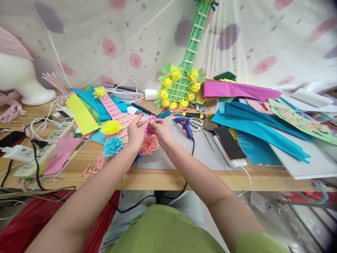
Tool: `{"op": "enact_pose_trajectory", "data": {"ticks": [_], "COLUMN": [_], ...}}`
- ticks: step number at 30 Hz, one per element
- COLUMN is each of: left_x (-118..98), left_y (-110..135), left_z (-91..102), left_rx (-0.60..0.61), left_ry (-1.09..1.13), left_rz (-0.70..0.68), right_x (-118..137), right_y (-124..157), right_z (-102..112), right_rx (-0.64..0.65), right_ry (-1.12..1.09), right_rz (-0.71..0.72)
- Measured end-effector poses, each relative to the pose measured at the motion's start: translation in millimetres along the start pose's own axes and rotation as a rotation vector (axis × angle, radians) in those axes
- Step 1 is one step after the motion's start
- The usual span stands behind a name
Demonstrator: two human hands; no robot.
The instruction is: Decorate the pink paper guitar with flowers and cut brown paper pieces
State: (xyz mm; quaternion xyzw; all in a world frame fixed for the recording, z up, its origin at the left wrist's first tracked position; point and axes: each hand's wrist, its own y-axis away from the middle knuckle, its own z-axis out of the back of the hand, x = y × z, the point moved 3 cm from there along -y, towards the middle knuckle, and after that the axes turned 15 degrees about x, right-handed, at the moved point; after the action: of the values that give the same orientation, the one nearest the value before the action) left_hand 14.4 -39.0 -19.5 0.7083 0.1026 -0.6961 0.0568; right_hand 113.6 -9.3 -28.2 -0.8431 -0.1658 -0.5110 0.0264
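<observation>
My right fingers [156, 123] pinch magenta paper flower [150, 129] at pink paper guitar's [125, 122] body, just above coral flower [149, 144]. My left hand [137, 131] close beside, fingertips bunched; can't tell whether gripping.

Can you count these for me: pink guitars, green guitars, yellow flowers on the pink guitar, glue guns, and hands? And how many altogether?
Pink guitar: 1
Green guitar: 1
Yellow flowers on the pink guitar: 2
Glue gun: 1
Hands, left hand and right hand: 2
Total: 7
</observation>
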Motion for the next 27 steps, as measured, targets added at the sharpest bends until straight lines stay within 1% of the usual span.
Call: {"op": "enact_pose_trajectory", "data": {"ticks": [2,4,6,8,10,11,14,15,17,19,21,23,26,27], "left_x": [-1.0,-3.5,-7.4,-12.2,-17.9,-21.0,-28.1,-28.4,-26.7,-22.5,-17.8,-13.4,-8.2,-7.6], "left_y": [1.3,1.7,-0.4,-5.5,-13.3,-17.9,-31.6,-35.8,-44.3,-53.5,-62.0,-68.1,-72.9,-75.0], "left_z": [-0.5,-1.6,-2.7,-2.2,1.6,4.6,15.0,18.4,25.4,30.6,31.6,27.6,18.3,16.8], "left_rx": [0.025,0.089,0.196,0.321,0.435,0.484,0.670,0.744,0.852,0.908,0.935,0.971,1.033,1.000], "left_ry": [-0.008,-0.006,-0.031,-0.112,-0.261,-0.362,-0.770,-0.900,-1.081,-1.195,-1.245,-1.233,-1.128,-1.059], "left_rz": [0.021,0.042,0.070,0.094,0.075,0.039,-0.138,-0.197,-0.278,-0.292,-0.282,-0.276,-0.250,-0.224], "right_x": [1.0,3.4,7.0,11.5,16.5,18.9,24.8,25.7,25.1,20.5,11.9,0.8,-14.4,-17.4], "right_y": [1.1,2.5,3.1,3.0,3.4,4.1,9.3,12.0,17.9,24.1,29.9,34.8,38.2,38.0], "right_z": [1.7,4.8,9.9,16.9,25.4,30.1,45.3,50.6,60.6,68.0,70.5,68.7,61.6,58.9], "right_rx": [-0.032,-0.046,-0.060,-0.072,-0.074,-0.066,-0.020,-0.007,0.003,-0.001,0.001,-0.004,-0.005,0.009], "right_ry": [0.018,0.043,0.068,0.092,0.116,0.131,0.165,0.169,0.158,0.124,0.067,-0.002,-0.099,-0.121], "right_rz": [0.033,0.053,0.057,0.044,0.027,0.017,-0.010,-0.019,-0.038,-0.053,-0.064,-0.076,-0.117,-0.128]}}
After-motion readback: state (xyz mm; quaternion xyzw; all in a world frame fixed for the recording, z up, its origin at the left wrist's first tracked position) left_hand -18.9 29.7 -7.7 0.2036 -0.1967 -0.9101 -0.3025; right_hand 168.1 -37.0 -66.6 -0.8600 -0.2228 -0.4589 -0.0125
